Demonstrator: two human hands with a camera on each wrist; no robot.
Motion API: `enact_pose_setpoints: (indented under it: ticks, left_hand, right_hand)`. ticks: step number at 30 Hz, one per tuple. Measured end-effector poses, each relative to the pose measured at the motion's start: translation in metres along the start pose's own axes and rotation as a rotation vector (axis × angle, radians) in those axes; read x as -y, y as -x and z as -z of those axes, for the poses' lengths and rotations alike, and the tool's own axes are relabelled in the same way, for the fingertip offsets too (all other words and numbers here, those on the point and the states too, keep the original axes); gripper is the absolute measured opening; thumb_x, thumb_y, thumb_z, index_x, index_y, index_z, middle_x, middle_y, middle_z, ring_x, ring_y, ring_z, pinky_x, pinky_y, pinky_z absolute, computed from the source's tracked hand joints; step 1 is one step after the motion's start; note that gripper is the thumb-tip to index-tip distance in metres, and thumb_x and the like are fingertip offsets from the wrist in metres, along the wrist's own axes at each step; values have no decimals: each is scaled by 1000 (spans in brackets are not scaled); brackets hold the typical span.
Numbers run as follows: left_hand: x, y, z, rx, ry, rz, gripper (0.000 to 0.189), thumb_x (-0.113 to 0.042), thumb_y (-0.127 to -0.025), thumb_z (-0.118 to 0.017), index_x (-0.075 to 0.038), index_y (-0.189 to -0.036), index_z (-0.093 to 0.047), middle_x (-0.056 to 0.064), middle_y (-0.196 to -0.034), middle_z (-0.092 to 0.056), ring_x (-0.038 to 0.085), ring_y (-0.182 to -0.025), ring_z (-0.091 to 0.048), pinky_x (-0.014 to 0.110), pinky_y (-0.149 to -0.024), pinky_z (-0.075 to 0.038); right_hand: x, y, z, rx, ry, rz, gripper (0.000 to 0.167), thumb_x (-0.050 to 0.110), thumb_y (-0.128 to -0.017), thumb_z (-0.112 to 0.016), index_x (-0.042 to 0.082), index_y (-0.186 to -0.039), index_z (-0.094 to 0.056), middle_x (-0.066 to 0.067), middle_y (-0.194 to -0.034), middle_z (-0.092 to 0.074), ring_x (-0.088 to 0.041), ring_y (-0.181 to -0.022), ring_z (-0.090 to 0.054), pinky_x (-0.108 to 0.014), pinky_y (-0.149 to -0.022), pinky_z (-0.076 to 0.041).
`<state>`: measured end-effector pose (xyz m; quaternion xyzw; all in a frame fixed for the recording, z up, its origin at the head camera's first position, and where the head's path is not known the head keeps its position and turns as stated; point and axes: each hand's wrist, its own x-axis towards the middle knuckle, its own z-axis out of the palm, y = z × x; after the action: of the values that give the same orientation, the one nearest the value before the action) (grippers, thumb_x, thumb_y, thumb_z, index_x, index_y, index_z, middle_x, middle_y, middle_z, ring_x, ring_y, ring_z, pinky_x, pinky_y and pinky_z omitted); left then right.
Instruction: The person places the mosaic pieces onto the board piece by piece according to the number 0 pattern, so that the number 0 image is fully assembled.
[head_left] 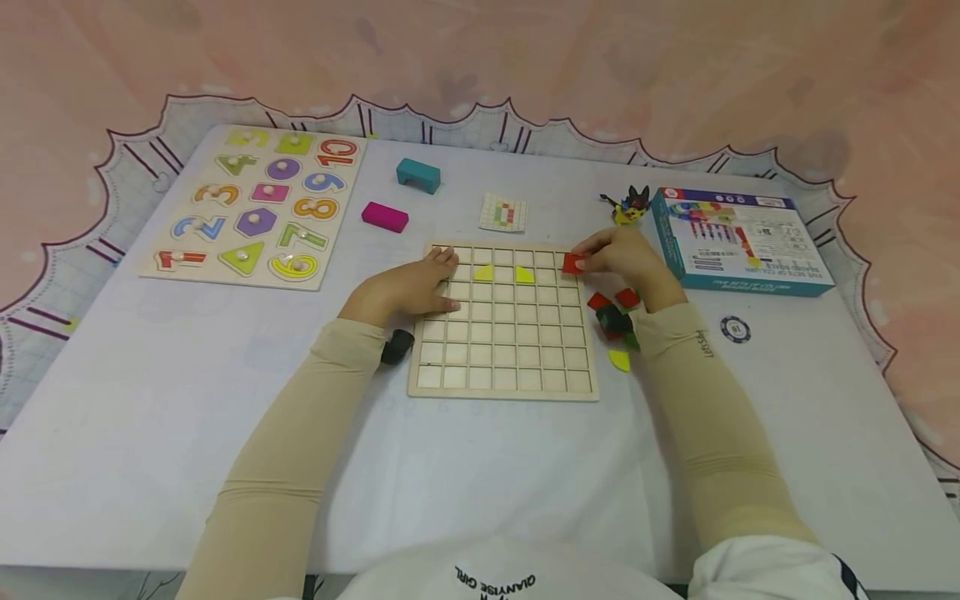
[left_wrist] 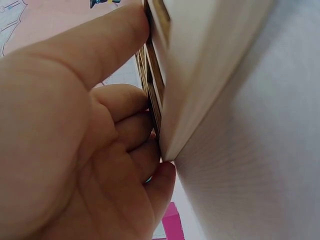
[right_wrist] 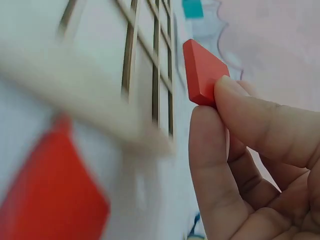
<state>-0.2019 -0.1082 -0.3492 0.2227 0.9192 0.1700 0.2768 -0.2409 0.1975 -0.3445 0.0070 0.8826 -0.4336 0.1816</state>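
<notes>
Pinching 1 red tile [head_left: 572,264], the right hand [head_left: 632,262] sits at 2 o'clock of the grid board [head_left: 504,396] as the left hand [head_left: 401,290] rests relaxed fingers at 10 o'clock.

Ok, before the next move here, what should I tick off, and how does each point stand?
1. Red tile secure in the right hand: ok, pinched between fingertips.
2. Left hand touching the grid board: ok, at its left side.
3. Red tile set in a cell: not ok, held up in the fingers.
4. Small card uncovered: ok, beyond the board.
5. Loose pieces clear of the right sleeve: cannot tell, some are partly hidden.
</notes>
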Motion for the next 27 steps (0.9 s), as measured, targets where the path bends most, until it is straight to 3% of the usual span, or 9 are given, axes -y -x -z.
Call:
enact_pose_setpoints:
  ticks: [6,11,16,27]
  left_hand:
    - [1,-2,-1,1,4,-1,80,-33,-92,-55,-1,-147,-7,13,-155,3,27,-142,8,42,-116,-4]
    - [1,-3,-2,5,1,-9,80,-33,-92,-55,0,-147,-7,13,-155,3,27,-142,8,42,-116,-4]
    - [2,-4,-3,4,-8,-9,80,-33,-92,-55,0,-147,-8,14,-155,2,28,-142,7,42,-116,-4]
    - [3,-5,-3,-7,-10,4,81,-34,-91,-56,-1,-147,-8,12,-155,1,27,-143,7,41,-116,-4]
  right_hand:
    - [18,-8,-24,44,-47,14,28,4,-82,-67,-4,-109,-64,-6,-99,-60,-18,-95,-50,-31,-89,-42]
    - [29,-12,-43,76,-17,45,25,4,-81,-67,-2,-106,-66,-10,-105,-62,-20,-100,-51,-35,-96,-38]
    - [39,-15,-57,106,-17,77,24,4,-81,-68,-2,-103,-67,-12,-107,-63,-20,-99,-52,-34,-93,-41]
    - [50,-17,-70,88,53,34,21,6,-80,-69,0,-101,-69,-11,-111,-63,-18,-94,-51,-28,-79,-44]
